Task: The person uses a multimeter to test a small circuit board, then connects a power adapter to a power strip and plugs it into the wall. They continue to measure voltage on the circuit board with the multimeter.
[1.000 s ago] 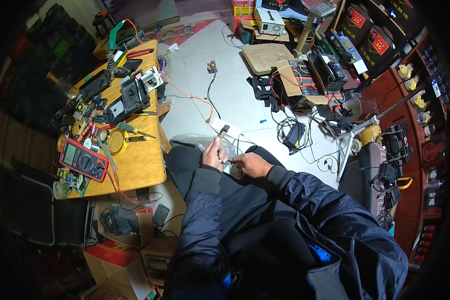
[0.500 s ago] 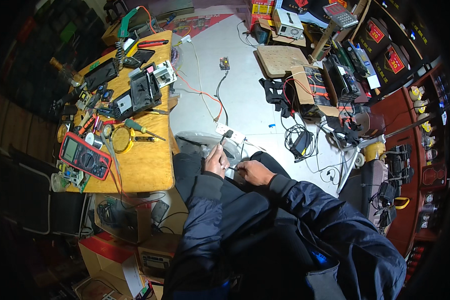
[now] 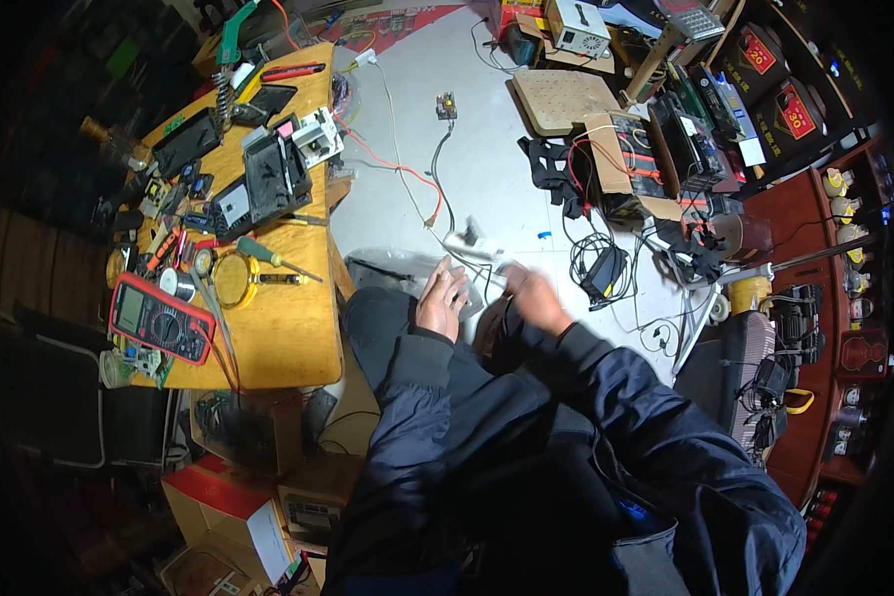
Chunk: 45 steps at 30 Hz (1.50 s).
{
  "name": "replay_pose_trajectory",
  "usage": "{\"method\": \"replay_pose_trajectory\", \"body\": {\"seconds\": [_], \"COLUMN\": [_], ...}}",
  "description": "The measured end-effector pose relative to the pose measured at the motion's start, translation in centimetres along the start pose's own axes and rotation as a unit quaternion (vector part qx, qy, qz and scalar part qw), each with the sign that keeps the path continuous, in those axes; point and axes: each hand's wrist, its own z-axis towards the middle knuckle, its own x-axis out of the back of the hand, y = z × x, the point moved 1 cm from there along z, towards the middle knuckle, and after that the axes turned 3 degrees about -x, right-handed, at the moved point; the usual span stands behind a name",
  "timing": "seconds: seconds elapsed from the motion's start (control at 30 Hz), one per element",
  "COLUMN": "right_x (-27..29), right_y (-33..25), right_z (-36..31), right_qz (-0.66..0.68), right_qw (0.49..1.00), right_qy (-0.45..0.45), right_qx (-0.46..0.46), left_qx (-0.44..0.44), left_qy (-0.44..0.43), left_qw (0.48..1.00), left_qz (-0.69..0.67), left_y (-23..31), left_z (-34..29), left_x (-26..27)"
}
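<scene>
My left hand (image 3: 441, 304) is over my left knee, its fingers stretched out and pointing away from me, beside a clear plastic bag (image 3: 397, 260). Nothing shows clearly in its grasp. My right hand (image 3: 536, 301) is to the right, above my right knee, and motion smears its fingers. I cannot make out whether it holds anything. Just beyond both hands a white power strip (image 3: 484, 251) is blurred and looks tilted, with a black plug (image 3: 471, 230) at its far side. Dark cables run between the strip and my hands. A black cable (image 3: 437, 179) leads away to a small circuit module (image 3: 448, 105) on the floor.
At left, a wooden table (image 3: 288, 348) carries a red multimeter (image 3: 162, 316), a screwdriver (image 3: 273, 260) and opened black casings (image 3: 276, 174). Coiled cables with a black adapter (image 3: 603, 276) lie on the floor at right, near an open cardboard box (image 3: 616, 164).
My hands have moved apart; the left fingers have straightened and the right hand has moved up and right. The power strip has shifted and blurred. The whole view has shifted slightly.
</scene>
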Motion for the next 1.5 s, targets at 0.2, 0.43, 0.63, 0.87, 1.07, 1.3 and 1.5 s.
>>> {"method": "replay_pose_trajectory", "body": {"seconds": [0.2,0.43,0.63,0.87,1.07,1.3,1.5], "right_x": [14.2,18.1,15.7,11.2,9.2,11.4,15.1], "right_y": [6.1,19.0,26.6,29.6,31.2,32.8,31.7], "right_z": [-0.2,-14.6,-28.4,-42.5,-45.3,-41.4,-39.5], "right_qz": [0.403,0.494,0.493,0.463,0.420,0.440,-0.245], "right_qw": [0.860,0.756,0.684,0.613,0.589,0.553,0.723], "right_qy": [0.257,0.337,0.381,0.403,0.465,0.559,0.329], "right_qx": [-0.180,-0.267,-0.379,-0.498,-0.511,-0.434,-0.556], "left_qx": [-0.013,-0.012,-0.010,-0.009,-0.003,0.007,-0.290], "left_qy": [0.010,0.017,0.021,0.023,0.014,0.022,0.008], "left_qw": [1.000,1.000,1.000,1.000,1.000,1.000,0.907], "left_qz": [-0.003,-0.005,-0.003,0.005,0.011,0.010,0.306], "left_y": [0.5,0.4,0.7,0.8,0.7,1.8,9.5], "left_z": [-0.7,-1.7,-2.6,-2.9,-2.7,-3.4,-8.1], "left_x": [-0.1,0.1,-0.1,0.0,0.2,-0.8,-1.8]}}
